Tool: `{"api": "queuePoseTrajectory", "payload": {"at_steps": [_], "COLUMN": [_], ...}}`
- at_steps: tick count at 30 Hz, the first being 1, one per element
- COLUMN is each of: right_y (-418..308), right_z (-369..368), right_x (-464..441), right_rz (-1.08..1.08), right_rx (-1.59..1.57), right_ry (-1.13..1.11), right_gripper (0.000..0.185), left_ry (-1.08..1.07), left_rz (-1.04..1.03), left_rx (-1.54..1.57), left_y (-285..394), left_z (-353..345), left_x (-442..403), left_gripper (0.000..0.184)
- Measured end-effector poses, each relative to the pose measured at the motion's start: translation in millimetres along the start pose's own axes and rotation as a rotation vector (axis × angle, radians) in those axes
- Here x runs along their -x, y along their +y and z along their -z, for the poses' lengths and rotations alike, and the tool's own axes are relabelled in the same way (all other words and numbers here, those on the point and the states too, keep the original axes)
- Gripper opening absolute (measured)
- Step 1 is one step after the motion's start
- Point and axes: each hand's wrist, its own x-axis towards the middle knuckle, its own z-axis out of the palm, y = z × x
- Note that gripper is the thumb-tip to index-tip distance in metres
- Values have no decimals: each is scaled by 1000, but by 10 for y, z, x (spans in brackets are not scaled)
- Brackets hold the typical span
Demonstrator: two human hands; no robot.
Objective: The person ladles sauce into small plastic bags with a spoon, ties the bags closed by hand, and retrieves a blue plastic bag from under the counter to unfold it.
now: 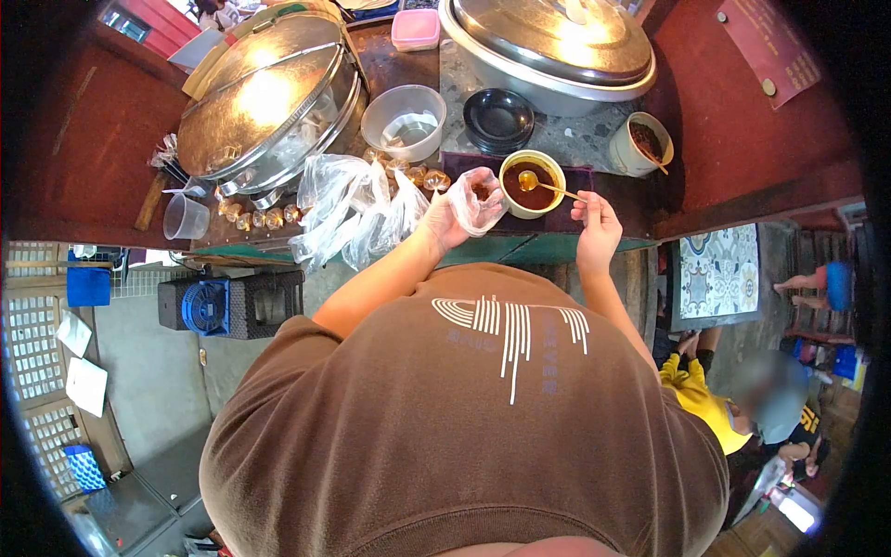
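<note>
Red walls frame a crowded food counter, seen from above through a round view whose black border cuts off the edges. At upper left, a large lidded pan is partly behind its own glare. Beneath it are a clear cup and a row of small brown-filled bags, partly covered by heaped clear bags. At centre, the left hand's fingers curl around a plastic bag; its dark contents are hard to identify. Just right, a cream tub holds dark red-brown sauce, near stacked black bowls. The right hand's fingers pinch a spoon by its handle; whether its bowl touches the sauce is unclear. At upper right, a huge lidded pot is cropped by the top edge, and the wall notice is unreadable. At lower right, the brown shirt partly blocks a person in yellow.
</note>
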Motion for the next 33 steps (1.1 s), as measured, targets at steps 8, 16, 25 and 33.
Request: {"api": "queuePoseTrajectory", "payload": {"at_steps": [8,16,25,33], "right_y": [124,46,100,28], "right_z": [21,45,82,69], "right_x": [25,-15,-16,-36], "right_rz": [-206,-283,-282,-268], "right_rx": [-166,-282,-273,-267], "right_ry": [-37,39,69,56], "right_gripper": [25,22,21,22], "left_ry": [33,49,14,45], "left_rz": [12,11,10,-5], "left_rx": [-6,-5,-4,-20], "left_y": [5,8,9,-4], "left_z": [-5,-58,21,-36], "left_x": [-8,19,-15,-1], "left_gripper": [25,25,27,25]}}
